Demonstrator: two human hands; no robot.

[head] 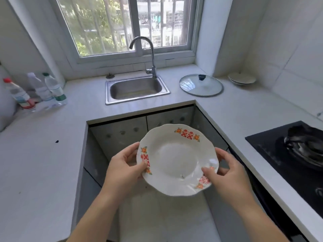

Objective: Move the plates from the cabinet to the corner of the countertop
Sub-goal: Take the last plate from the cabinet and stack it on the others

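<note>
A white plate point(176, 159) with a scalloped rim and red-and-orange motifs is held level in front of me, above the floor between the counters. My left hand point(124, 168) grips its left rim, thumb on top. My right hand point(227, 173) grips the right rim, thumb on the near-right edge. In the far right corner of the countertop point(225, 109) sits a small stack of white plates point(242, 79). The grey cabinet doors point(120, 135) below the sink are shut.
A steel sink point(137, 89) with a tall tap point(150, 56) sits under the window. A glass pot lid point(201, 85) lies to the right of the sink. Several plastic bottles point(43, 91) stand at the far left. A black gas hob point(295, 154) fills the right counter.
</note>
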